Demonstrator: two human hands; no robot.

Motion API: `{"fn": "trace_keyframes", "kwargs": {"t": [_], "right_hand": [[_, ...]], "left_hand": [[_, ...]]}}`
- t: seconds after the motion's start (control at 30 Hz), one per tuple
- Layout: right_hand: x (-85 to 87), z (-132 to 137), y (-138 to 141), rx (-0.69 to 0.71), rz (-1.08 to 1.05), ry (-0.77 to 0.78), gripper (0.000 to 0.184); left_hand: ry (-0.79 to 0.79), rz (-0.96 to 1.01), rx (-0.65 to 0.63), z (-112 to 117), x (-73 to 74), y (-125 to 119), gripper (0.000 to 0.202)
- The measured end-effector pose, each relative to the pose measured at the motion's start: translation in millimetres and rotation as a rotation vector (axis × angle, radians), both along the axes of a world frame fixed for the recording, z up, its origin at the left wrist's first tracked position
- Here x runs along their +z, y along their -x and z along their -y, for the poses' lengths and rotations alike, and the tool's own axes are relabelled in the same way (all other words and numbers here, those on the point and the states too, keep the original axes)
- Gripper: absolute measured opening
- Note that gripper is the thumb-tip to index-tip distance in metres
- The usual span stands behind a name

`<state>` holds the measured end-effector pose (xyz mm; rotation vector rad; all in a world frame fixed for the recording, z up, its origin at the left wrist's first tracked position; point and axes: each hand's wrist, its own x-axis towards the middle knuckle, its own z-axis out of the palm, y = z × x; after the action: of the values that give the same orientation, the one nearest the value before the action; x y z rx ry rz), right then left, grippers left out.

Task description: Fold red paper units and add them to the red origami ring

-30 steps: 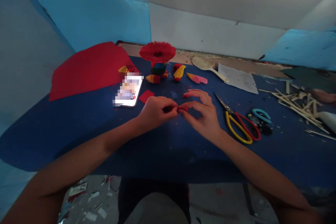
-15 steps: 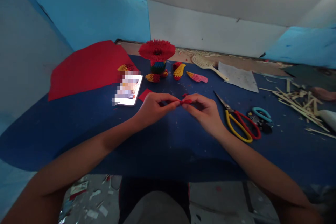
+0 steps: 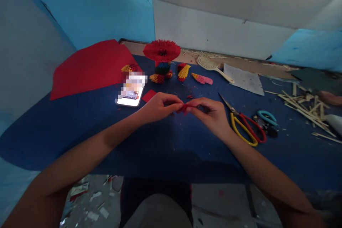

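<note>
Between the fingertips of both hands is a small folded piece of red paper (image 3: 185, 108), partly hidden by the fingers. My left hand (image 3: 162, 107) pinches its left side. From the right, my right hand (image 3: 211, 113) pinches the other side, so the fingertips nearly meet. A flat red paper square (image 3: 149, 96) lies just beyond my left hand. Past the fingertips rests a tiny red paper piece (image 3: 189, 96) on the blue table (image 3: 160, 149).
A lit phone (image 3: 130, 96) and large red sheet (image 3: 88, 67) lie left. Behind stand a red-topped folded-paper model (image 3: 162, 51) and several colourful paper pieces (image 3: 184, 72). Rightward are a hairbrush (image 3: 208, 63), white paper (image 3: 244, 79), scissors (image 3: 242, 124), blue-handled pliers (image 3: 267, 117) and wooden sticks (image 3: 307, 108).
The red paper has been turned between my fingers and now sits closer in between both fingertips. My right hand has shifted slightly down. The whole view has moved a little.
</note>
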<state>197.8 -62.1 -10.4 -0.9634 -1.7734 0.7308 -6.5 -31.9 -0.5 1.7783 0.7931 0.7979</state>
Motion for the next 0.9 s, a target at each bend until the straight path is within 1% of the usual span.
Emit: {"fn": "trace_keyframes", "kwargs": {"t": [0.1,0.17,0.33,0.47,0.63,0.7,0.77,0.9], "right_hand": [[3.1,-1,-3,0.055,0.081,-0.045,0.006],[5.2,-1,-4,0.067,0.115,-0.069,0.007],[9.0,-1,-6,0.113,0.196,-0.08,0.01],[7.3,0,-6,0.115,0.224,-0.058,0.011],[1.4,0,-5,0.042,0.233,-0.062,0.007],[0.2,0,-5,0.043,0.244,-0.074,0.006],[-0.7,-1,-4,0.053,0.24,-0.082,0.008],[-3.9,-1,-2,0.023,0.207,-0.027,0.008]], "left_hand": [[0.092,-0.015,-0.065,-2,2.0,2,0.018],[0.105,-0.043,-0.08,-3,3.3,4,0.017],[0.066,-0.102,-0.125,-7,3.9,7,0.018],[-0.01,-0.149,-0.137,-8,2.5,7,0.015],[-0.222,-0.2,-0.055,1,-0.1,4,0.013],[-0.284,-0.214,-0.004,6,-0.7,3,0.011],[-0.284,-0.214,0.034,8,-1.2,1,0.01],[-0.188,-0.156,0.1,7,-1.9,0,0.008]]}}
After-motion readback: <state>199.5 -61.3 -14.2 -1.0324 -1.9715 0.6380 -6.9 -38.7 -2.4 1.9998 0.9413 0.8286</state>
